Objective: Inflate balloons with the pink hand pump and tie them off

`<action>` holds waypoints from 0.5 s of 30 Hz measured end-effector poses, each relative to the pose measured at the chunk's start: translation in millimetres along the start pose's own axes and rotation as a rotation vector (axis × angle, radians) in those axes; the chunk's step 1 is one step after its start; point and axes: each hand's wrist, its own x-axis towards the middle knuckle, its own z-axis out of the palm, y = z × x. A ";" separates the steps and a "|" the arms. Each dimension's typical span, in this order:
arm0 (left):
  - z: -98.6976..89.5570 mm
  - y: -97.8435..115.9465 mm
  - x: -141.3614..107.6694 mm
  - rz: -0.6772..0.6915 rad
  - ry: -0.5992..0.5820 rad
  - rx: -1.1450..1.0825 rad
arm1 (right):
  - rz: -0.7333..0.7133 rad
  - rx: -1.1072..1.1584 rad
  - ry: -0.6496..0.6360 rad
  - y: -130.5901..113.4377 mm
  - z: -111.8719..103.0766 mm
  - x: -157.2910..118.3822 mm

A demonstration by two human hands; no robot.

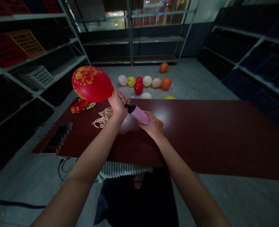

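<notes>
A red balloon [94, 84] with a yellow flower print is inflated and tilts up to the left. My left hand [118, 101] is closed around its neck, where the black nozzle of a hand pump meets it; the nozzle tip is hidden by my fingers. The balloon pump [139, 114] has a pink-purple barrel, and my right hand [153, 125] wraps round its lower end. Below my left hand a heap of beige cords [102, 118] lies on the dark wooden table [200, 132].
A red-and-yellow packet [80, 106] lies at the table's far left. A blurred-out flat object [56, 138] sits near the left edge. Beyond the table, several balloons [147, 81] rest on the floor. Shelving racks [132, 40] with crates [23, 42] stand around.
</notes>
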 end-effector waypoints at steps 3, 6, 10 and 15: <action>-27.9 11.4 5.9 -0.022 0.056 -0.035 | -0.084 -0.051 -0.027 -3.7 3.9 -1.9; -56.7 24.5 7.7 -0.015 0.125 -0.082 | -0.190 -0.140 -0.054 -6.3 8.6 -5.8; -85.5 48.1 8.3 -0.027 0.194 -0.167 | -0.304 -0.254 -0.081 -7.7 9.5 -11.3; -112.0 89.2 17.6 0.005 0.234 -0.207 | -0.395 -0.317 -0.086 -9.5 6.9 -14.7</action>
